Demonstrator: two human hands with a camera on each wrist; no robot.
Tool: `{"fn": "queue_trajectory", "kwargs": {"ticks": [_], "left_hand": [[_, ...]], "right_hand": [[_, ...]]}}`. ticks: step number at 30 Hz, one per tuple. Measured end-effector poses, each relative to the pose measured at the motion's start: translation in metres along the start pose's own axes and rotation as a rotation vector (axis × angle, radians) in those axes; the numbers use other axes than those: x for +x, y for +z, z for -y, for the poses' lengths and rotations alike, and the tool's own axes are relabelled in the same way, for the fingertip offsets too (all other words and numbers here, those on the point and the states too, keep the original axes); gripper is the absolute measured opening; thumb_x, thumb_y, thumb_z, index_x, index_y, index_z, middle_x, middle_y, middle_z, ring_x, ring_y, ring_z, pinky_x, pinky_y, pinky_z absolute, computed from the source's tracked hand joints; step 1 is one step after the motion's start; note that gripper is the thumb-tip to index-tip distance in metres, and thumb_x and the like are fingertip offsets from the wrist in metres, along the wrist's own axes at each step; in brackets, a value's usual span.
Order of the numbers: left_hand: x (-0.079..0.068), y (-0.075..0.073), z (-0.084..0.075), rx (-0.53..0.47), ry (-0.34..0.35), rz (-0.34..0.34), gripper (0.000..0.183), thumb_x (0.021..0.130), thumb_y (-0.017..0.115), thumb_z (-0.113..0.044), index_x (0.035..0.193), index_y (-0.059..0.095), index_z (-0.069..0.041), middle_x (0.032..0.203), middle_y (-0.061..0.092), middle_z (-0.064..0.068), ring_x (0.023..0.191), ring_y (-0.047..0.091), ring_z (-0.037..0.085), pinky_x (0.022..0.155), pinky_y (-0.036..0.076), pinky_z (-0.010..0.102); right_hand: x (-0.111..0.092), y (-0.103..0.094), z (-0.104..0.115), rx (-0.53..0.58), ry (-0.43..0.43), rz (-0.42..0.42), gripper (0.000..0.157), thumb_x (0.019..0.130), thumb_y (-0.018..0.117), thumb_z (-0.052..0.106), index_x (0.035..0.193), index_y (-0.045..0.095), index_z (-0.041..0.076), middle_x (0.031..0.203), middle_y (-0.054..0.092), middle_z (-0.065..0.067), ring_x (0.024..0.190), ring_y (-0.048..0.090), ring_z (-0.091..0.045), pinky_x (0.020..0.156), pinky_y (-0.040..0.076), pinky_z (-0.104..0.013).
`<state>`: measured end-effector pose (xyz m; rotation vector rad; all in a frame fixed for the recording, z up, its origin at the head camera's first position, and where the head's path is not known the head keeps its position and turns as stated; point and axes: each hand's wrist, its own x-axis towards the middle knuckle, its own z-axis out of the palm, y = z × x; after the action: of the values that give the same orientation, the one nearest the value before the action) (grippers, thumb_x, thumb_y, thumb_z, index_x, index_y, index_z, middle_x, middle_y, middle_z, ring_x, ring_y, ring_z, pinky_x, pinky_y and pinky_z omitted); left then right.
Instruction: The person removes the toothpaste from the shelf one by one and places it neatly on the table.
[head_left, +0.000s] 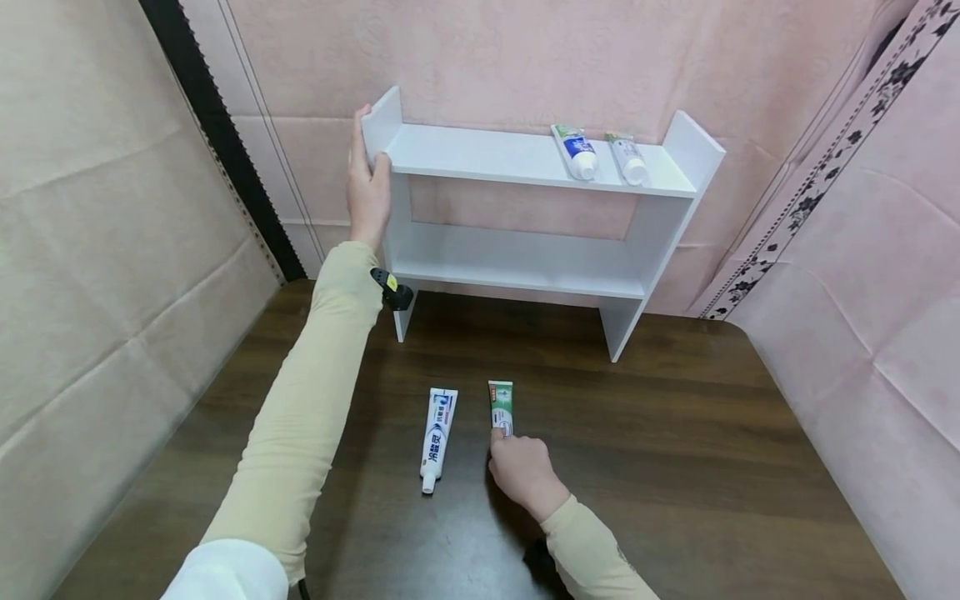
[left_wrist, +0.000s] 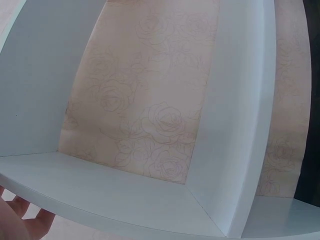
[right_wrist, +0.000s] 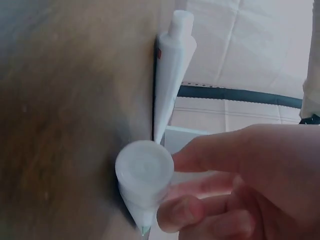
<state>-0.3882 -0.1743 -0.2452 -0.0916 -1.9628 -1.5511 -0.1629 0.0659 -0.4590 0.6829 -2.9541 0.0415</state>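
Note:
My left hand (head_left: 369, 190) grips the left side panel of a white two-tier shelf (head_left: 517, 260), thumb at the front edge. In the left wrist view its fingers (left_wrist: 37, 222) show past the shelf's side panel. My right hand (head_left: 527, 471) is low over the table and pinches a green and white toothpaste tube (head_left: 501, 402) near its cap end. The right wrist view shows the tube's white cap (right_wrist: 145, 167) beside curled fingers. Left of that tube, a white and blue toothpaste tube (head_left: 438, 437) lies flat, cap toward me.
Two more tubes, one blue and white (head_left: 576, 153) and one pale (head_left: 627, 158), lie on the shelf's upper board at the right, caps forward. The shelf stands at the back of the dark wooden table (head_left: 712, 467). Pink cloth walls (head_left: 862, 275) enclose the sides and back.

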Motion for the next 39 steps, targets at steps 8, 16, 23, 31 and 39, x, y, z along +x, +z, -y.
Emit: {"fn": "queue_trajectory", "kwargs": {"ticks": [8,16,23,31,39], "left_hand": [[0.000,-0.001,0.001,-0.023,0.010,0.006,0.063,0.097,0.034,-0.012,0.153,0.023,-0.039,0.155,0.028,-0.022,0.120,0.039,0.005,0.094,0.034,0.023],[0.000,-0.002,0.000,-0.019,-0.011,0.017,0.063,0.097,0.034,-0.012,0.152,0.022,-0.040,0.156,0.028,-0.020,0.123,0.039,0.005,0.097,0.034,0.023],[0.000,-0.002,0.000,-0.022,-0.019,0.018,0.063,0.097,0.034,-0.013,0.151,0.023,-0.043,0.155,0.029,-0.016,0.120,0.039,0.006,0.094,0.036,0.025],[0.000,-0.002,0.001,-0.023,-0.027,0.020,0.063,0.098,0.034,-0.013,0.151,0.022,-0.045,0.156,0.028,-0.017,0.120,0.039,0.006,0.093,0.035,0.025],[-0.001,-0.002,0.000,-0.025,-0.022,0.020,0.063,0.097,0.034,-0.013,0.151,0.023,-0.045,0.156,0.029,-0.015,0.121,0.039,0.006,0.094,0.034,0.025]], "right_hand": [[0.012,-0.024,-0.023,0.212,-0.034,0.239,0.016,0.091,0.062,0.019,0.082,0.062,0.006,0.062,0.055,-0.003,0.051,0.043,-0.013,0.048,0.036,-0.030],[0.031,-0.066,-0.056,0.194,-0.041,0.330,0.036,0.096,0.057,0.026,0.125,0.061,0.005,0.119,0.066,-0.018,0.098,0.065,-0.032,0.082,0.052,-0.048],[0.045,-0.110,-0.076,0.104,-0.076,0.180,0.047,0.097,0.055,0.032,0.139,0.052,0.010,0.126,0.059,-0.014,0.107,0.060,-0.030,0.078,0.053,-0.043],[0.062,-0.161,-0.091,0.120,-0.051,-0.148,0.049,0.097,0.055,0.028,0.142,0.047,0.008,0.125,0.059,-0.015,0.104,0.061,-0.031,0.077,0.052,-0.045],[0.079,-0.213,-0.102,0.194,0.048,-0.405,0.063,0.094,0.059,0.023,0.151,0.032,0.015,0.131,0.050,-0.021,0.111,0.052,-0.037,0.079,0.049,-0.055]]}}
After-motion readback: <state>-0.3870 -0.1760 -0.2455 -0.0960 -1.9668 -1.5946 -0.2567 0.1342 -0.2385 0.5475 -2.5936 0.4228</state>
